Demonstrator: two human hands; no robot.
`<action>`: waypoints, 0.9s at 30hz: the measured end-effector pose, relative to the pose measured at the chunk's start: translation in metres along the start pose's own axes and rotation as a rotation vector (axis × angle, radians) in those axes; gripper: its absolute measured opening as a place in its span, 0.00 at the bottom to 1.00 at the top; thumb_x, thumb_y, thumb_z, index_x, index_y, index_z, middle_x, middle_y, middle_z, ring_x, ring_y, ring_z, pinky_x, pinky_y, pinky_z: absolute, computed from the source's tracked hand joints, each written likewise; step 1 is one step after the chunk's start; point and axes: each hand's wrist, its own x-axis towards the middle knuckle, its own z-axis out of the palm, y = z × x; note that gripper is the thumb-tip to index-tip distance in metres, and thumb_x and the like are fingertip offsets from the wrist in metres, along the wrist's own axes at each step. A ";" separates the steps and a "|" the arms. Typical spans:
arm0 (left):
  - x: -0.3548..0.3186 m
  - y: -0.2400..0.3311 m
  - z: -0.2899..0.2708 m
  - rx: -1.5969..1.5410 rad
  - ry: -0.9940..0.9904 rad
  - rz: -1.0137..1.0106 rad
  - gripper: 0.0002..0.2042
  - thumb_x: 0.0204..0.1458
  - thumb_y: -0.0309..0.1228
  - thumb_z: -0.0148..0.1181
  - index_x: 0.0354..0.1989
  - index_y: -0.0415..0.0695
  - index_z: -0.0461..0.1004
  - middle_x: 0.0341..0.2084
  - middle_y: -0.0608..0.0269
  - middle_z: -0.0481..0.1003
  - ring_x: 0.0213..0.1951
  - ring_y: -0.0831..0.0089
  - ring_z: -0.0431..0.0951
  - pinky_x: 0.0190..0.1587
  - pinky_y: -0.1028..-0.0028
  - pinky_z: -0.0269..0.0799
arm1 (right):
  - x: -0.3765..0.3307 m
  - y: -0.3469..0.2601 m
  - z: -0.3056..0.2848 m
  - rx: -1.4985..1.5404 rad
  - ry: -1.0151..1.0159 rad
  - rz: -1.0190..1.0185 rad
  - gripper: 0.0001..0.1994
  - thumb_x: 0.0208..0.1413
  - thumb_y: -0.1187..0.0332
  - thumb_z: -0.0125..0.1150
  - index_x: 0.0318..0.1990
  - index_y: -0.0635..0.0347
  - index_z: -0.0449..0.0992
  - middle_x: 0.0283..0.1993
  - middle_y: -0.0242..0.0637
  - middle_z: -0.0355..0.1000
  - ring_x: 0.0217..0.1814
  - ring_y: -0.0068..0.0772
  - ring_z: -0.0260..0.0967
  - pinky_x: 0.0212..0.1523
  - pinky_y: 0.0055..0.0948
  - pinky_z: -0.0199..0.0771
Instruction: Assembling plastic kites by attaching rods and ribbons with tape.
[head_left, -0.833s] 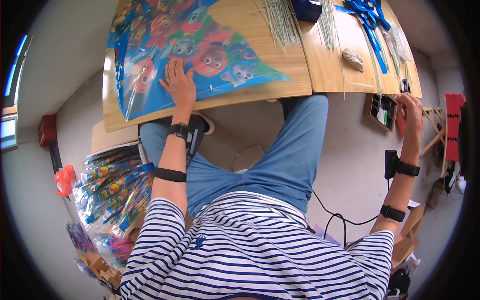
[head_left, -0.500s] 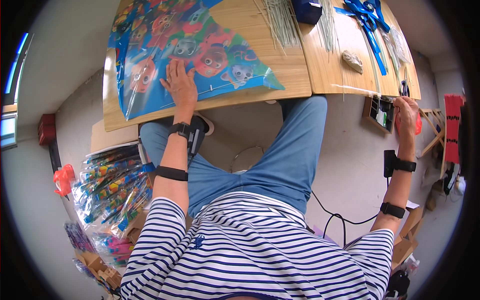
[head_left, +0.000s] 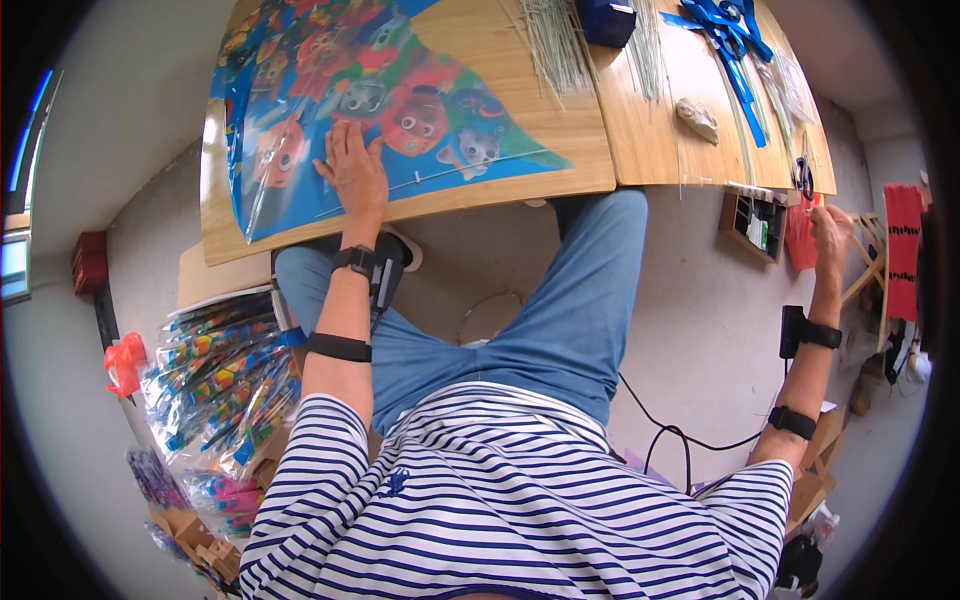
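A large blue kite sheet (head_left: 330,115) printed with cartoon animal faces lies on the table, and its edges look like clear film. My left hand (head_left: 355,180) rests flat on its near part with the fingers spread. Along the sheet's near edge runs a thin pale rod (head_left: 450,175) with a small white clip. Off the table's right edge, my right hand (head_left: 830,230) is closed in a pinch; what it holds, if anything, is too small to tell. Nearby are scissors (head_left: 804,178) with dark handles at the table edge and a red plastic bag (head_left: 801,235).
Thin pale rods (head_left: 555,45), a dark blue box (head_left: 606,22), blue ribbon (head_left: 735,60) and a beige lump (head_left: 697,120) lie on the table. Below its right edge is a compartmented wooden box (head_left: 755,226). Wrapped colourful packages (head_left: 225,370) are stacked at my left; a black cable (head_left: 690,440) crosses the floor.
My right hand has moved right and slightly towards me, away from the table edge, uncovering more of the scissors and red bag. My left hand stays on the kite sheet.
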 end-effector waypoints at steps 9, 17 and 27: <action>0.015 -0.017 -0.001 -0.181 -0.070 -0.113 0.24 0.48 0.36 0.66 0.55 0.53 0.71 0.62 0.66 0.64 0.65 0.60 0.62 0.64 0.35 0.43 | -0.023 -0.051 -0.039 0.323 -0.147 0.190 0.08 0.49 0.70 0.59 0.21 0.57 0.71 0.17 0.22 0.59 0.13 0.10 0.48 0.13 0.15 0.41; 0.032 -0.032 -0.025 -0.789 -0.033 -0.220 0.15 0.48 0.28 0.66 0.46 0.40 0.77 0.41 0.60 0.78 0.48 0.71 0.75 0.51 0.73 0.67 | -0.026 -0.108 -0.066 0.700 -0.234 0.216 0.06 0.53 0.69 0.60 0.29 0.61 0.74 0.21 0.26 0.64 0.13 0.11 0.50 0.14 0.14 0.42; -0.003 0.143 -0.053 -0.919 -0.264 0.454 0.11 0.42 0.23 0.61 0.37 0.40 0.74 0.34 0.56 0.77 0.39 0.59 0.78 0.43 0.63 0.72 | -0.039 -0.137 -0.062 0.546 -0.300 0.123 0.08 0.54 0.68 0.58 0.30 0.65 0.75 0.21 0.28 0.64 0.15 0.11 0.48 0.15 0.16 0.41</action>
